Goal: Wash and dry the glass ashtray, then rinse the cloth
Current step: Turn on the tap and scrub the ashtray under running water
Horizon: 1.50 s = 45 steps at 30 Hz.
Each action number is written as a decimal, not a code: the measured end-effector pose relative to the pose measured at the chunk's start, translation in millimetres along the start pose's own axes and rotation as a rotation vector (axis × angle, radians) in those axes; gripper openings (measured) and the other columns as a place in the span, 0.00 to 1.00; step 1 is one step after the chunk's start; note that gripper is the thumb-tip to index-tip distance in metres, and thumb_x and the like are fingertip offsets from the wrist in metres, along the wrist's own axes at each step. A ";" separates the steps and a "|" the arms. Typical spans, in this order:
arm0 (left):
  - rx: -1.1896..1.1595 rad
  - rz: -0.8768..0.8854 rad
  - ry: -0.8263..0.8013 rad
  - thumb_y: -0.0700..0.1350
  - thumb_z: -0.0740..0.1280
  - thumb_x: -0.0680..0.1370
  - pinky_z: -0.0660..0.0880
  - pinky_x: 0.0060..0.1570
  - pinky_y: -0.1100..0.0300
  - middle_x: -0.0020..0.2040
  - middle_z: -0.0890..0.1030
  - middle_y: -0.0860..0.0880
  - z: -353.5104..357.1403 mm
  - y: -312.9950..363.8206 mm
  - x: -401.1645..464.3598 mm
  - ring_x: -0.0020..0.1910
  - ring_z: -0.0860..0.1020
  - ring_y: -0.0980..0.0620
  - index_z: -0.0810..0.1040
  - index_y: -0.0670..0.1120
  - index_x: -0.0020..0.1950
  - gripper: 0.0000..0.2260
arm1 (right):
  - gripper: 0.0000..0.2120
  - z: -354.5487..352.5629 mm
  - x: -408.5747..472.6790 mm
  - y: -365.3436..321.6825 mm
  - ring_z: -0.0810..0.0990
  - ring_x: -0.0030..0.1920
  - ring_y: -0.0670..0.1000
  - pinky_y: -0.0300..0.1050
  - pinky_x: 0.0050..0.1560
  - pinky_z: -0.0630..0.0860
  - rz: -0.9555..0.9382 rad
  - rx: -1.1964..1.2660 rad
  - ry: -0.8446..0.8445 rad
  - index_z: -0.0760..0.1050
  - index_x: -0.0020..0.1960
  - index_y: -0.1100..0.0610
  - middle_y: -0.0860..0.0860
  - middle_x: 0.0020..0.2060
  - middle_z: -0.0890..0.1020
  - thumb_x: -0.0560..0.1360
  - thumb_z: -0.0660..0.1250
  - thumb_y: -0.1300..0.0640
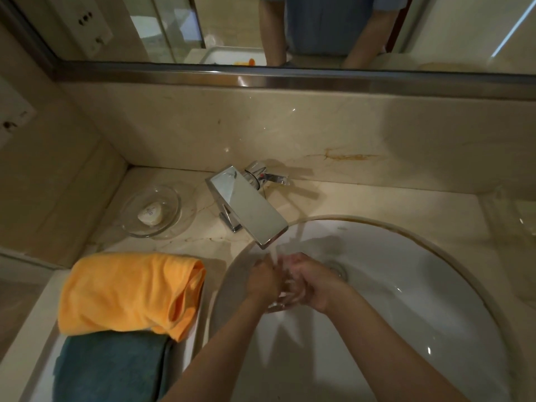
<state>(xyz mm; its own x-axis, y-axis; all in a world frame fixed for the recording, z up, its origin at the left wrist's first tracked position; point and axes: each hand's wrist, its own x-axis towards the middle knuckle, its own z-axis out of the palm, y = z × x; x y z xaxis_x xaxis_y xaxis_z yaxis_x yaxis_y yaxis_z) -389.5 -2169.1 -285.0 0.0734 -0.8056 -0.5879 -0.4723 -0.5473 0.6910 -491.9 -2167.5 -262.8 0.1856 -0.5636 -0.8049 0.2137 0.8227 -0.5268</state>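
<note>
The clear glass ashtray (285,294) is held over the white sink (406,285), mostly hidden between my two hands. My left hand (265,281) grips its left side and my right hand (311,281) grips its right side. Water runs from the chrome faucet (246,207) onto the ashtray and my fingers. An orange cloth (130,291) lies folded on the counter left of the sink, and a teal cloth (110,369) lies just in front of it.
A glass soap dish (150,211) with a small bar of soap sits on the marble counter, behind the orange cloth. The faucet lever (272,177) points right. A mirror (290,27) runs along the back wall above the counter.
</note>
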 end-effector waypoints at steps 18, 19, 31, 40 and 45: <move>-0.475 0.065 -0.141 0.39 0.59 0.79 0.70 0.31 0.63 0.36 0.79 0.51 -2.4 -4.7 -20.4 0.32 0.75 0.53 0.75 0.50 0.46 0.08 | 0.05 -14.8 -8.1 8.7 0.78 0.31 0.55 0.43 0.35 0.69 -0.079 -0.063 0.215 0.76 0.46 0.56 0.53 0.30 0.82 0.74 0.64 0.64; -0.517 0.059 -0.134 0.40 0.59 0.79 0.71 0.31 0.63 0.36 0.80 0.50 -1.1 -5.6 -20.3 0.32 0.76 0.54 0.75 0.49 0.47 0.08 | 0.04 -14.1 -9.2 8.4 0.79 0.31 0.55 0.42 0.34 0.69 -0.084 -0.110 0.236 0.76 0.46 0.56 0.53 0.29 0.81 0.74 0.64 0.63; -0.595 -0.105 -0.166 0.37 0.59 0.79 0.73 0.29 0.64 0.38 0.78 0.46 -6.2 -5.9 -11.9 0.32 0.77 0.53 0.74 0.40 0.55 0.08 | 0.07 -6.0 -7.0 14.4 0.74 0.17 0.50 0.35 0.19 0.70 -0.184 -0.190 0.341 0.67 0.56 0.55 0.57 0.32 0.78 0.79 0.55 0.62; -0.893 -0.131 -0.419 0.24 0.52 0.71 0.78 0.45 0.51 0.56 0.79 0.42 -14.5 -10.2 -17.9 0.49 0.81 0.42 0.68 0.50 0.64 0.28 | 0.11 -5.9 -7.8 14.7 0.82 0.39 0.54 0.41 0.36 0.77 -0.166 -0.171 0.359 0.72 0.58 0.55 0.56 0.49 0.81 0.77 0.59 0.59; -0.451 0.031 -0.211 0.38 0.56 0.79 0.73 0.34 0.64 0.44 0.79 0.46 -13.4 -0.5 -20.6 0.37 0.76 0.52 0.72 0.42 0.59 0.10 | 0.11 -3.2 -16.1 12.8 0.80 0.26 0.50 0.35 0.24 0.73 -0.153 -0.222 0.322 0.72 0.54 0.58 0.55 0.37 0.79 0.75 0.58 0.68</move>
<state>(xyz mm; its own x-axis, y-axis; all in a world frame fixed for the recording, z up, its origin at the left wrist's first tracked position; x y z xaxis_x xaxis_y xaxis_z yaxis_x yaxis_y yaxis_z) -379.0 -2155.3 -267.6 -0.1364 -0.7849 -0.6045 -0.0410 -0.6052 0.7950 -495.2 -2147.7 -257.4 -0.1492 -0.6572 -0.7388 -0.0031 0.7475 -0.6643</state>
